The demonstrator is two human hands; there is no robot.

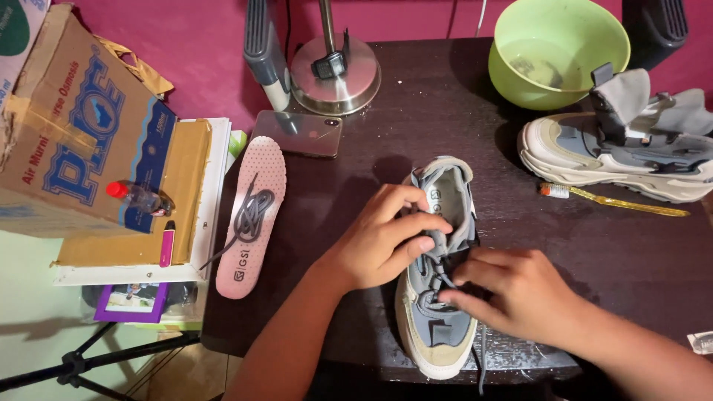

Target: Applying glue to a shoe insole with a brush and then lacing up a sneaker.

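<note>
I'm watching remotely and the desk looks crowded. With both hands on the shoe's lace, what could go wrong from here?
1. The green bowl seems to hold water and stands close to the second shoe; a bump could spill it toward the phone.
2. The shoe sits near the table edge; a hard tug from the left hand or right hand might slide it off.
3. The spare lace lies loose on the pink insole, which overhangs the edge.
</note>
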